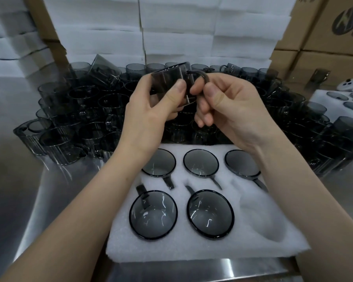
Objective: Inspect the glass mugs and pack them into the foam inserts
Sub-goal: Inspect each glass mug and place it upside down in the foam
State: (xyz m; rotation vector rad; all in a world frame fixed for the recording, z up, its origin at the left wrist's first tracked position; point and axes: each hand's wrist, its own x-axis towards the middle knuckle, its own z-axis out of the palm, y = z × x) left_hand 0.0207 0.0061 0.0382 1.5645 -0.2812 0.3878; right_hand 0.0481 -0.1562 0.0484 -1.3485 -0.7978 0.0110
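Observation:
Both hands hold one smoky grey glass mug (167, 82) up above the table. My left hand (151, 112) grips its body, thumb on the near side. My right hand (228, 106) pinches its curved handle. Below lies a white foam insert (212, 247) with six pockets. Several grey mugs sit in it, among them the front left mug (153, 214) and the front middle mug (210, 213). The front right pocket (261, 216) holds nothing.
A dense crowd of loose grey mugs (86, 115) covers the metal table (22, 190) behind the insert, from left to right. Stacked white foam sheets (171, 33) rise at the back. Cardboard boxes (326, 31) stand at the right, with another filled foam tray (346, 100).

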